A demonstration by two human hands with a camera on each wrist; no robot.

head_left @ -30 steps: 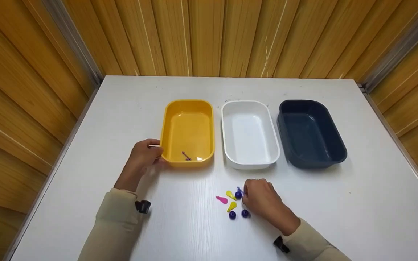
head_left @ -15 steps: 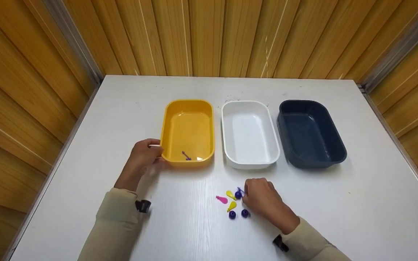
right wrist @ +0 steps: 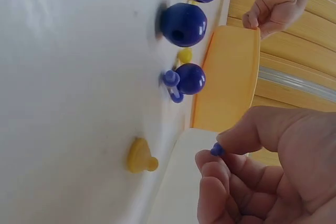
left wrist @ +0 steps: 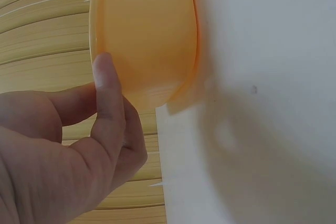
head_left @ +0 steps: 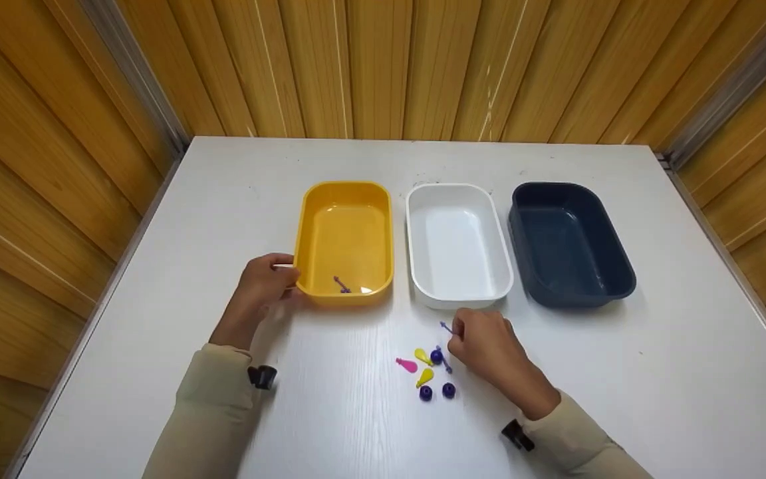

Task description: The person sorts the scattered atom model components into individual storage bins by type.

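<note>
Wood-panelled walls (head_left: 383, 66), white table (head_left: 622, 372), three tubs, scattered beads

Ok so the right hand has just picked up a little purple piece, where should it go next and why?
Probably carry it left to the yellow tray. The right hand pinches a small purple piece above the table, and a similar-looking purple piece already lies in that tray, whose near corner the left hand holds.
</note>
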